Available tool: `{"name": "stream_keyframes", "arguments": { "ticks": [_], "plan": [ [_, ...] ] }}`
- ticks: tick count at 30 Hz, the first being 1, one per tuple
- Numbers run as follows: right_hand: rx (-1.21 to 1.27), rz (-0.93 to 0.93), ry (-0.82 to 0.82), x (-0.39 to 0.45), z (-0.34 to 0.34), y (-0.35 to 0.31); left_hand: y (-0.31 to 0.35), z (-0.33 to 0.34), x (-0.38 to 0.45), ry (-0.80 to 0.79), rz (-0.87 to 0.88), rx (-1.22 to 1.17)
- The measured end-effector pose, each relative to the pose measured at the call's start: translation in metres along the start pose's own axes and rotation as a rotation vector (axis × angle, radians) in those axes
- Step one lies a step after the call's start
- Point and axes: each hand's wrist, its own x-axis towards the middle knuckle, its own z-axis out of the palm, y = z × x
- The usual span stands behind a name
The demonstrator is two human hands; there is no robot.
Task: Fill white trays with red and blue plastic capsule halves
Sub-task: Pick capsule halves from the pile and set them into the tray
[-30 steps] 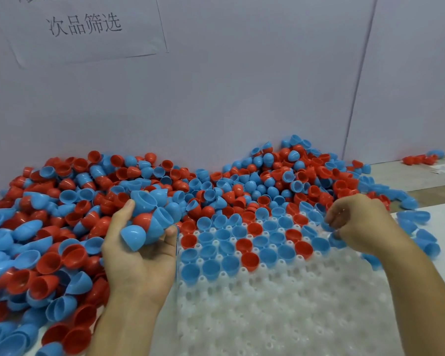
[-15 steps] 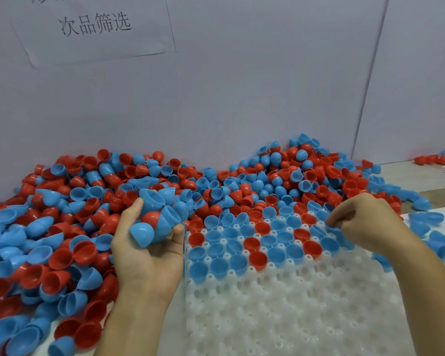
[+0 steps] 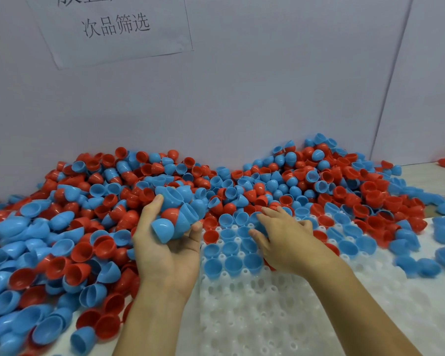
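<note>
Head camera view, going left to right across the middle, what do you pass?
Loose heap of red and blue plastic capsule halves → left hand holding a stack of halves → right hand on the white plastic tray → scattered blue halves.

The near rows of the white moulded plastic tray (image 3: 267, 317) lie bare; heaped red and blue plastic capsule halves (image 3: 88, 214) crowd left, far side and right, against the grey wall (image 3: 242, 98).

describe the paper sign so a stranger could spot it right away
Look at the pale wall behind the heap of red and blue capsule halves. High on its left hangs a white paper sign, tilted, cut off by the frame's top. It alone bears printed Chinese characters.
</note>
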Motion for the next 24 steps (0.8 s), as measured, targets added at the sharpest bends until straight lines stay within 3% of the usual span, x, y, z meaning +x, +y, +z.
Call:
{"name": "stream_keyframes", "arguments": {
  "ticks": [13, 16, 20, 22, 24],
  "plan": [
    [-0.037, -0.102, -0.082, 0.001, 0.004, -0.003, 0.002, 0.003, -0.005, 0.023, -0.034, 0.063],
    [0.004, -0.125, -0.015, -0.003, -0.003, -0.007, 0.002, 0.005, -0.006, 0.006, -0.076, 0.054],
    [0.406, -0.334, 0.252, -0.017, -0.020, -0.025, -0.003, 0.007, -0.005, 0.007, -0.107, 0.126],
    [0.621, -0.408, 0.279, -0.025, -0.023, -0.042, -0.007, 0.006, -0.003, -0.008, -0.092, 0.179],
    [0.679, -0.423, 0.255, -0.030, -0.019, -0.055, -0.009, 0.005, -0.002, -0.030, -0.098, 0.206]
  ]
}}
